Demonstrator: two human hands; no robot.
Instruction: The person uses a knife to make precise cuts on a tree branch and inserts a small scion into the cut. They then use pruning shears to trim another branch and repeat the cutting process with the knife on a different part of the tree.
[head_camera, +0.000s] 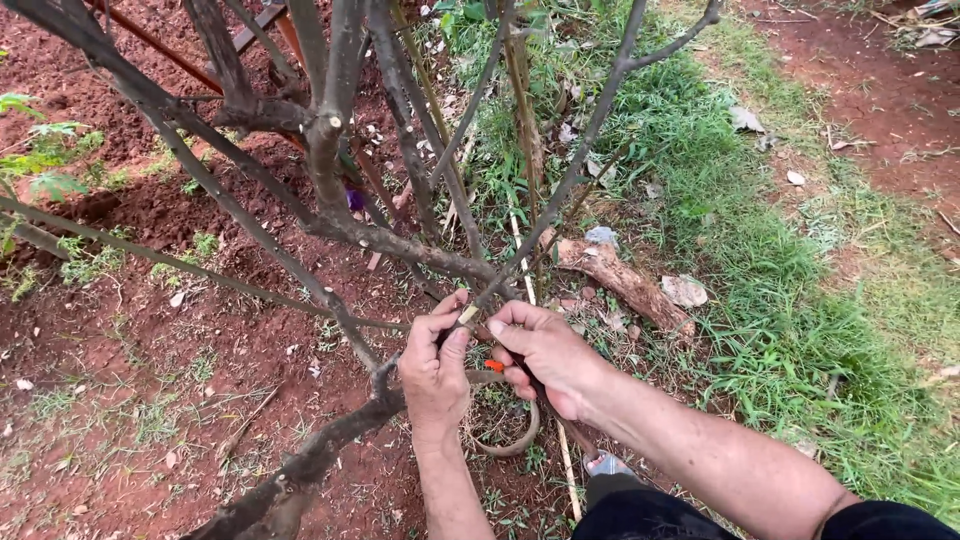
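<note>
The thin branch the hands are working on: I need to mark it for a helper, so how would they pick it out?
Start at the bare shrub on red soil. Follow down to both hands, left hand and right hand. The slim grey branch rises from their fingertips up to the right, thinner than the neighbouring trunks.

1. Both forearms are bare from wrist to elbow, with no sleeves, gloves, watch or rings showing.
2. The left hand (436, 372) and right hand (545, 352) are ungloved, with short nails.
3. Black clothing (650, 512) shows at about five o'clock, a dark rounded fabric edge along the bottom border.
</note>
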